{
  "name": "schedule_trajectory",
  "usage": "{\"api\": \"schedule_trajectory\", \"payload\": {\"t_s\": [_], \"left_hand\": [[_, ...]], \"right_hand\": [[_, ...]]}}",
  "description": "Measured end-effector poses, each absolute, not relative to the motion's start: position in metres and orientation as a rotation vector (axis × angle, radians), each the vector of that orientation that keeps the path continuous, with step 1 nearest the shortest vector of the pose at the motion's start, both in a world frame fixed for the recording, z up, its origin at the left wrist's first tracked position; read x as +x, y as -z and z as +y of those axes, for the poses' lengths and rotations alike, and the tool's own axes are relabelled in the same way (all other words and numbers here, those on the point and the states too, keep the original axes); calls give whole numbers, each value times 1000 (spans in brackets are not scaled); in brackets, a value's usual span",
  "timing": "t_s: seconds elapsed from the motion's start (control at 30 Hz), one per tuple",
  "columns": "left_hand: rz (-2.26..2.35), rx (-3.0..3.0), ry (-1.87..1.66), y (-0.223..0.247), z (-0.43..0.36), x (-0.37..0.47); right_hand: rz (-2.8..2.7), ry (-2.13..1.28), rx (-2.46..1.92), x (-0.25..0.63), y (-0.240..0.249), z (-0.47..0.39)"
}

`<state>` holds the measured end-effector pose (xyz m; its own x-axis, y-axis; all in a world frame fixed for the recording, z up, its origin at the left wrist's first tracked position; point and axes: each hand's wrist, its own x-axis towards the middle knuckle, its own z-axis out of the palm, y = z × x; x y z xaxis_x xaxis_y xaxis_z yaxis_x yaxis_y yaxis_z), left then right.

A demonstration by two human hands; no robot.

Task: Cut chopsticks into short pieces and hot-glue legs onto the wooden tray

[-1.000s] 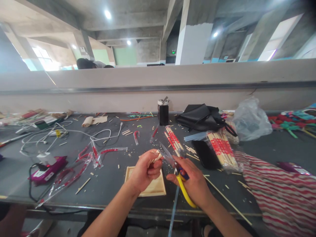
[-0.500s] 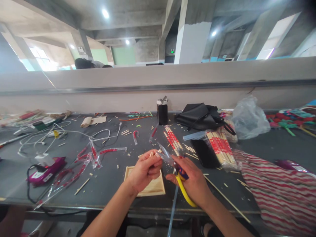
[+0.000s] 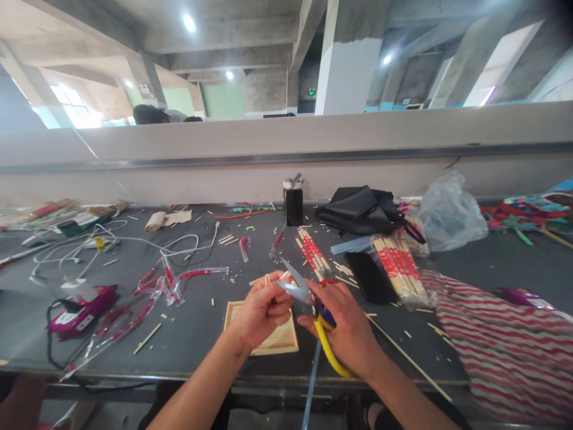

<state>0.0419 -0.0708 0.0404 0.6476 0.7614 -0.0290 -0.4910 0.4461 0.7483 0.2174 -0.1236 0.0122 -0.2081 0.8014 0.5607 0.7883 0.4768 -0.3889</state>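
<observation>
My left hand (image 3: 266, 307) is closed in a pinch on a short pale wooden stick (image 3: 267, 279), most of it hidden by the fingers. In my right hand (image 3: 342, 322) is a pair of scissors (image 3: 331, 352) with yellow and blue handles. Its blades are parted and reach to my left fingertips. Below my left hand, a small wooden tray (image 3: 286, 343) made of pale sticks lies on the table, partly covered by the hand. A bluish glue stick (image 3: 312, 382) sticks out beneath the scissors and past the table edge.
On the dark table (image 3: 188, 340) are packs of red-banded sticks (image 3: 400, 269), a phone (image 3: 369, 278), a black bag (image 3: 358, 209) and a striped cloth (image 3: 505, 346). White cables (image 3: 147, 239), a purple power strip (image 3: 85, 310) and red items in clear plastic (image 3: 170, 280) lie left. Stick offcuts are scattered about.
The scissor blades have opened wider and stand clearer beside my left fingertips. Both hands have stayed in nearly the same place, and the pinch of my left hand is unchanged.
</observation>
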Motion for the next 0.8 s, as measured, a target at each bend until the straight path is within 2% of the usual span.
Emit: {"api": "schedule_trajectory", "payload": {"t_s": [0.8], "left_hand": [[374,838,-806,-41,-73,43]], "right_hand": [[-1987,-20,-1297,216,-1,-124]]}}
